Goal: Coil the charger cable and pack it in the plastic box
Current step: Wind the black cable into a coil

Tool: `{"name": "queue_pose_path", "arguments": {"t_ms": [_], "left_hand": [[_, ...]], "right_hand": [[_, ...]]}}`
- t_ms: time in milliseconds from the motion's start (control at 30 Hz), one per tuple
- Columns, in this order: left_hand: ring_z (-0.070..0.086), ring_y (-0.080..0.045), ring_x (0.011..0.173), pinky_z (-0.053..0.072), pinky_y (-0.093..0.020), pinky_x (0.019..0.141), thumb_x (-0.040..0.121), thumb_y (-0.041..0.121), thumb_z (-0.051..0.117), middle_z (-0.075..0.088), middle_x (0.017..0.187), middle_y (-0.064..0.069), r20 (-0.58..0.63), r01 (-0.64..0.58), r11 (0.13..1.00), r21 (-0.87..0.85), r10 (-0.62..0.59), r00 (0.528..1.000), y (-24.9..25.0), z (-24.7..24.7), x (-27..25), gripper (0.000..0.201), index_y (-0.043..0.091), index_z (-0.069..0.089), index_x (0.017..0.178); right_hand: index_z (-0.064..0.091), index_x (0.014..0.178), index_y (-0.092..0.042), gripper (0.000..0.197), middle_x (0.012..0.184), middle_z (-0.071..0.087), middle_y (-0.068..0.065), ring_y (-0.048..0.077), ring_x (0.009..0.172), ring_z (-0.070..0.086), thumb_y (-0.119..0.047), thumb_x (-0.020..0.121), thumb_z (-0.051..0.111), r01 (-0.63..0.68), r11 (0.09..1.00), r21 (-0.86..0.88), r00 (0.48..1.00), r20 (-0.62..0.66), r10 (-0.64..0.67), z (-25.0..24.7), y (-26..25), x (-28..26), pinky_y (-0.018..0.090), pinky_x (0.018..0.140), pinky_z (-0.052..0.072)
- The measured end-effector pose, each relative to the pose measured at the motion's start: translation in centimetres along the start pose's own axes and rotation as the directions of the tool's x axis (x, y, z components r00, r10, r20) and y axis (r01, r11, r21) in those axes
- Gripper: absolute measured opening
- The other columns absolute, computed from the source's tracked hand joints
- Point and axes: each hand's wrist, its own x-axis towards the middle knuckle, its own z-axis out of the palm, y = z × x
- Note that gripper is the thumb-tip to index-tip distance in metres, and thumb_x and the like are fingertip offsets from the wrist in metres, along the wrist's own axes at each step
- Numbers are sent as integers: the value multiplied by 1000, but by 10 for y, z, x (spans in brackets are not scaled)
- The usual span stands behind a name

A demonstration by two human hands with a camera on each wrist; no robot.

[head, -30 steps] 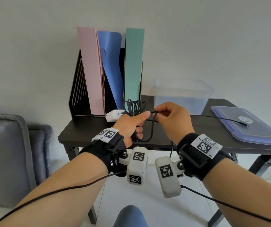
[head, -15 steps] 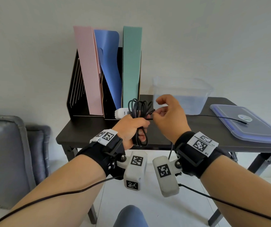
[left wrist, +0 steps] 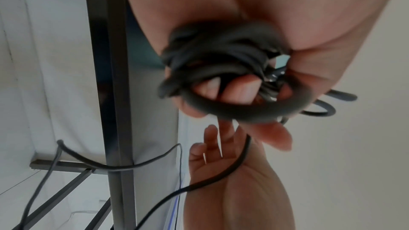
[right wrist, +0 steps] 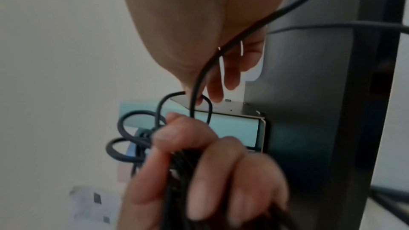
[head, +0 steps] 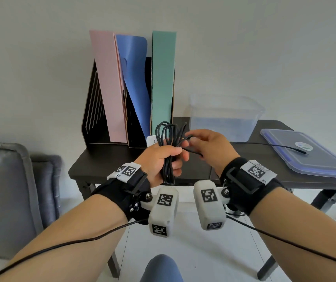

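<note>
The charger cable (head: 168, 143) is bunched into a long black hank of loops, and I have it upright in my left hand (head: 159, 161), fingers wrapped right round the middle of the bundle. Loops stick out above my fist and more hang below it, out in front of the near edge of the table (head: 102, 165). From the left wrist view the coils fill my palm, blurred, with my fingertips (left wrist: 223, 88) curled over them. My right hand (head: 210, 147) is just beside the left, thumb and forefinger pinching a single strand of the cable close to the top of the bundle. From there the loose tail runs off to the right, across the table and onto the blue-rimmed lid (head: 309, 157), where its tip lies. The white charger block (head: 152, 140) peeks out just behind my left fist; whether it hangs free or rests on the table I cannot tell. The plastic box (head: 226, 117) stands open at the back of the table, behind my right hand, with the lid lying flat to its right. To the left of the box is a black file rack (head: 94, 117) holding a pink folder (head: 110, 84), a blue folder (head: 136, 78) and a green folder (head: 162, 78). A grey cushion (head: 6, 192) sits off to the left of the table.
</note>
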Motion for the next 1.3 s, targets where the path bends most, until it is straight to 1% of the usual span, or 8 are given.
{"name": "queue_pose_path", "arguments": {"t_ms": [67,233,400,633,867,1067,1200,1300], "left_hand": [[35,-9,40,28,-21,45,92,4,38,56,59,-2,-44,-8,1000,14,9,999,-1,0,2,23,12,59,90],[35,-9,40,31,-19,42,93,5,42,40,48,4,-197,-2,995,95,21,980,-3,-4,8,21,15,60,100],[31,-10,45,28,-22,46,94,11,44,39,50,4,-178,127,980,153,-99,979,-1,-7,5,24,14,59,113],[33,-8,41,28,-21,45,93,22,44,39,50,5,-84,228,971,-68,-233,969,1,-9,3,19,13,61,94],[32,-8,38,28,-19,43,91,23,45,39,47,6,-154,256,964,-69,-264,952,1,-2,7,19,14,60,88],[35,-8,35,30,-18,38,87,15,52,52,64,1,-323,207,977,47,-181,929,-11,0,11,13,13,65,86],[42,-9,39,33,-21,42,85,14,56,65,79,-5,-408,151,988,13,-133,903,-13,2,15,10,17,64,79],[57,-13,57,41,-25,49,87,7,53,65,72,-4,-481,61,997,-50,-78,873,-7,0,20,14,15,60,77]], "right_hand": [[69,98,-21,16,87,68,-8,6,80,59,-24,89,56,55,992,-110,994,-84,-65,-2,0,0,19,71,44],[68,88,-15,16,72,63,-4,10,68,56,-26,89,57,72,977,-201,989,-110,-95,-2,1,-1,22,66,46],[66,77,-18,13,69,63,-2,10,64,55,-23,87,59,106,973,-203,979,-152,-138,-3,-3,-1,22,64,46],[61,70,-25,12,81,71,11,26,79,67,-24,81,66,158,971,-181,969,-161,-188,-2,-8,-3,40,78,54],[65,84,-20,2,71,61,-4,9,63,52,-20,84,63,185,955,-231,968,-124,-218,-5,-5,-6,26,67,45],[67,107,-24,27,81,67,-10,-2,75,57,-10,90,50,189,950,-247,981,10,-193,-4,-7,-9,14,76,44],[57,121,-27,35,88,71,-4,-4,71,58,-11,91,47,172,964,-201,983,96,-156,0,-8,-9,14,73,45],[47,131,-24,40,96,69,-8,3,77,61,-23,91,51,180,955,-234,979,132,-152,5,-7,-11,20,79,48]]}}
